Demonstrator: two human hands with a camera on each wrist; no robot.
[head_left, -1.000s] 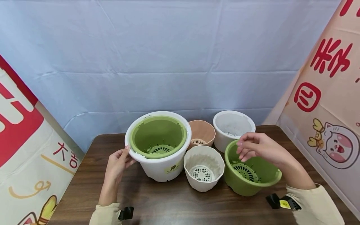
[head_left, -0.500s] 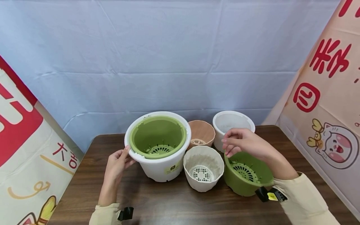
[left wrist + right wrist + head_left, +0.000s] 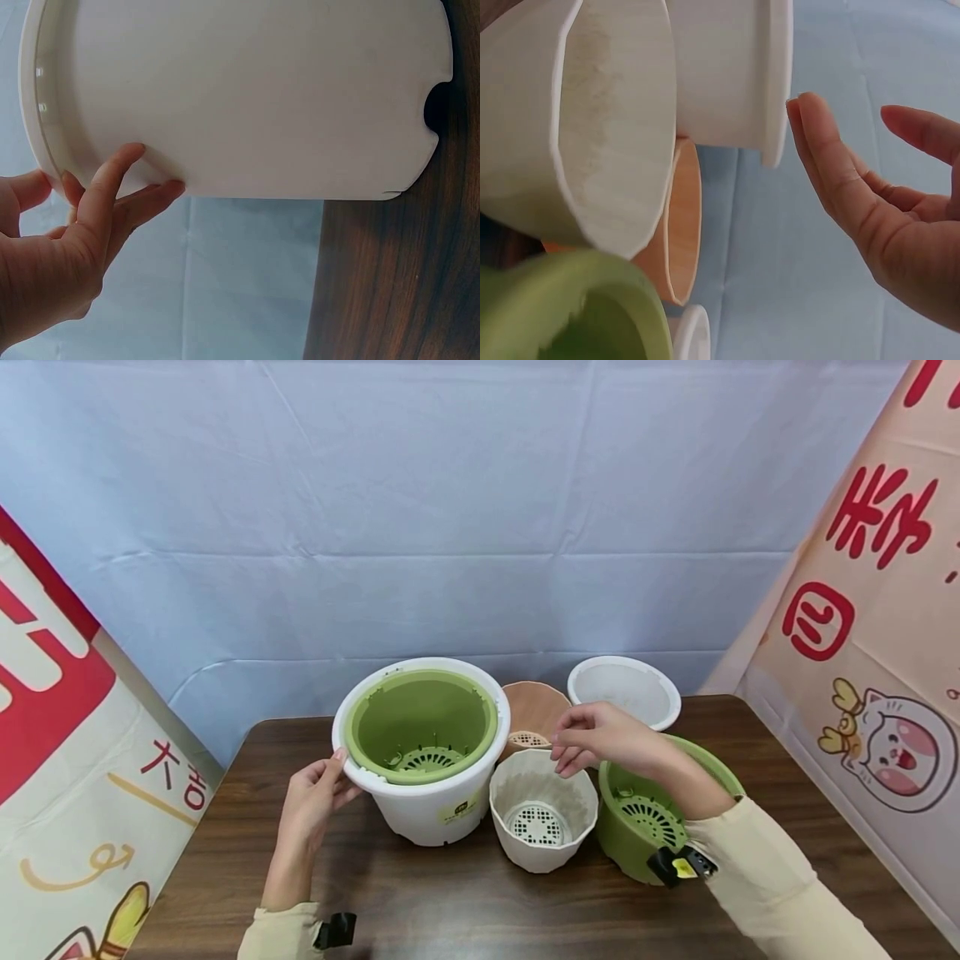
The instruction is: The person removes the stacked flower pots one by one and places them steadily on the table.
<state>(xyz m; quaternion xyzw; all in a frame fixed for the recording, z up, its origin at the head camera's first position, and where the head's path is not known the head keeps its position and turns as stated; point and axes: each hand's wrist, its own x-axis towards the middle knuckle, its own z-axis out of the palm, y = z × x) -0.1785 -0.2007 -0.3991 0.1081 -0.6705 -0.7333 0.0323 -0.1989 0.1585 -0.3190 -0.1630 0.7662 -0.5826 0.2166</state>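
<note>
At the table's left stands a large white flower pot (image 3: 408, 810) with a green pot (image 3: 416, 714) nested inside. My left hand (image 3: 313, 795) grips the white pot's rim at its left side; the left wrist view shows the thumb (image 3: 30, 189) at the rim and fingertips against the outer wall. My right hand (image 3: 603, 739) hovers, holding nothing, above the right edge of a small off-white faceted pot (image 3: 521, 845). In the right wrist view its fingers (image 3: 840, 169) are apart from every pot. Its sleeve hides part of another green pot (image 3: 622, 839).
A peach faceted pot (image 3: 534, 708) stands behind the off-white one. Farther right, at the back, is another white pot (image 3: 624, 683). The pots stand close together on a dark wood table (image 3: 457, 910). Behind hangs a pale blue cloth (image 3: 450, 510); printed banners (image 3: 862, 635) flank the table.
My right hand has moved left, from over the right green pot to over the off-white pot. The left hand has stayed at the large white pot's rim.
</note>
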